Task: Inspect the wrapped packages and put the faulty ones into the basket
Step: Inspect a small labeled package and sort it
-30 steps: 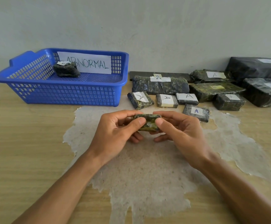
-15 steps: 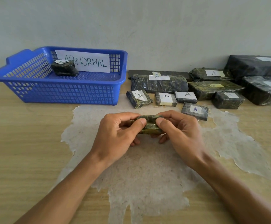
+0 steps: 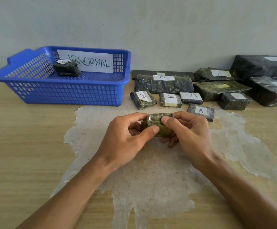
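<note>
While both hands work at one small parcel, the wooden table carries everything else, with a pale, ragged patch of stripped surface spreading across its middle; taking the blue plastic basket as the landmark, that patch begins just in front of its right corner and runs toward the camera; the basket itself stands at the back left against the wall, a white paper sign reading ABNORMAL propped on its far side, and one dark, crumpled wrapped package lies inside it at the back left, just in front of the sign; to the right of the basket, a cluster of wrapped packages in dark film sits along the wall, the largest black ones farthest from the basket, the small ones labelled A nearest it; the last of these, with a blue A, lies just beside the right hand; in front of the basket's right corner, above the patch, the left hand and right hand together hold a small greenish wrapped package; the left thumb presses its near face with fingers curled behind, while the right thumb and fingers pinch its right end; whether it touches the table cannot be told.
</note>
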